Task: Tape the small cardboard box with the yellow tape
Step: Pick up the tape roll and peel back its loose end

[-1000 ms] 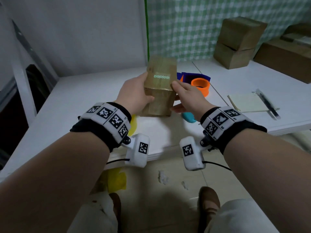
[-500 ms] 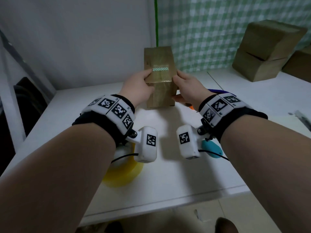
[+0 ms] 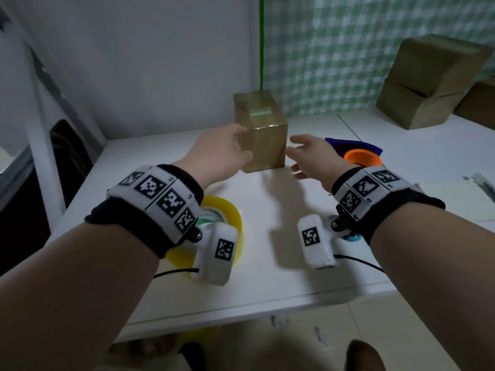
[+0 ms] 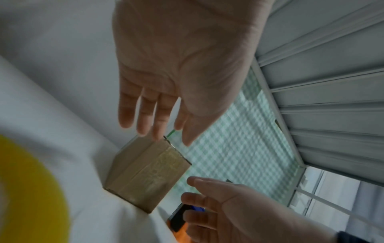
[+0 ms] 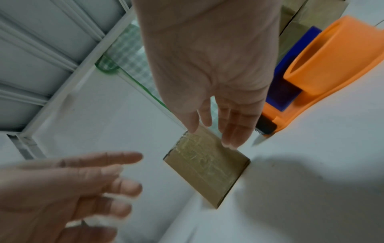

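The small cardboard box (image 3: 261, 135) stands upright on the white table (image 3: 267, 263) close to the back wall. Glossy tape runs over its faces, and a short green-patterned strip lies on top. My left hand (image 3: 230, 145) hovers just left of it with straight fingers, and my right hand (image 3: 297, 156) is spread a little to its right; neither holds it. The left wrist view shows the box (image 4: 147, 171) below my left fingers (image 4: 145, 118). In the right wrist view the box (image 5: 207, 166) lies past my right fingers (image 5: 230, 131). The yellow tape roll (image 3: 227, 215) lies flat under my left wrist.
An orange tape dispenser (image 3: 361, 156) with a blue part sits right of the box, near my right hand. Larger cardboard boxes (image 3: 434, 81) are stacked at the back right. A pale notepad (image 3: 455, 199) lies at the right. The table's front edge runs below my wrists.
Both hands gripped the box while it was lifted. It now stands on the table, and both hands have let go and drawn slightly apart from it.
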### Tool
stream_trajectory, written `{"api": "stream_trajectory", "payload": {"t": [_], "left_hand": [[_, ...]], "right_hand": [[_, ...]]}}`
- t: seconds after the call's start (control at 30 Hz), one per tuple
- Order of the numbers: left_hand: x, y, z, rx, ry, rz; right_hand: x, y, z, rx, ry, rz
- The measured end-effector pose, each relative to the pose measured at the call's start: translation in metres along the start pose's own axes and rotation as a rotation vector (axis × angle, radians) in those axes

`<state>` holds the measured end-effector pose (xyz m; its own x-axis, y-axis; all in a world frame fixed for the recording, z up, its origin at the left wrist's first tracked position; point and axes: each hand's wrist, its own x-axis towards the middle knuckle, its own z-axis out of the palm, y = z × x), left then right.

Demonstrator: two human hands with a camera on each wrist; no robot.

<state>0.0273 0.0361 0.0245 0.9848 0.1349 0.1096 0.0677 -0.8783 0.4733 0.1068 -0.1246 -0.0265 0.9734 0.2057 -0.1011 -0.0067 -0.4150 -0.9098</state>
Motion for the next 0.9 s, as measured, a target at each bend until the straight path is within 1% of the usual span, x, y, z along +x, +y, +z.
{"api": "stream_trajectory", "payload": {"t": [0.07, 0.17, 0.23, 0.27, 0.3, 0.43, 0.5, 0.57, 0.67, 0.7, 0.77, 0.83, 0.9], "left_hand": [[-0.021, -0.004, -0.004, 0.098, -0.086, -0.026], [-0.054, -0.011, 0.005, 0.252, -0.337, -0.106], [-0.072, -0.016, 0.017, 0.338, -0.441, -0.138], [-0.079, -0.017, 0.025, 0.354, -0.454, -0.138], [-0.084, -0.019, 0.031, 0.356, -0.44, -0.131], [-0.097, -0.017, 0.036, 0.306, -0.271, -0.112], [-0.099, -0.016, 0.026, 0.188, -0.182, -0.136], [-0.1, -0.015, 0.016, -0.005, -0.105, -0.18], [-0.104, -0.011, 0.01, -0.47, -0.025, -0.255], [-0.107, -0.007, 0.01, -0.611, -0.034, -0.273], [-0.115, 0.002, 0.013, -0.838, -0.099, -0.277], [-0.122, 0.016, 0.02, -0.979, -0.175, -0.24], [-0.127, 0.028, 0.029, -1.053, -0.249, -0.207]], "right_hand": [[-0.017, -0.001, 0.0, -0.005, -0.016, 0.005], [-0.047, -0.003, 0.002, -0.039, -0.085, 0.011], [-0.066, -0.004, 0.004, -0.056, -0.13, 0.004], [-0.075, -0.003, 0.004, -0.067, -0.144, -0.002], [-0.084, -0.001, 0.005, -0.08, -0.151, -0.005], [-0.113, 0.008, 0.0, -0.094, -0.151, 0.009], [-0.124, 0.01, -0.005, -0.071, -0.131, 0.013], [-0.131, 0.01, -0.009, -0.032, -0.112, 0.011], [-0.142, 0.005, -0.01, 0.031, -0.12, 0.009], [-0.145, 0.003, -0.01, 0.064, -0.131, 0.012], [-0.15, 0.0, -0.01, 0.13, -0.148, 0.012], [-0.153, -0.002, -0.011, 0.176, -0.139, 0.002], [-0.155, -0.001, -0.014, 0.196, -0.124, -0.01]]}}
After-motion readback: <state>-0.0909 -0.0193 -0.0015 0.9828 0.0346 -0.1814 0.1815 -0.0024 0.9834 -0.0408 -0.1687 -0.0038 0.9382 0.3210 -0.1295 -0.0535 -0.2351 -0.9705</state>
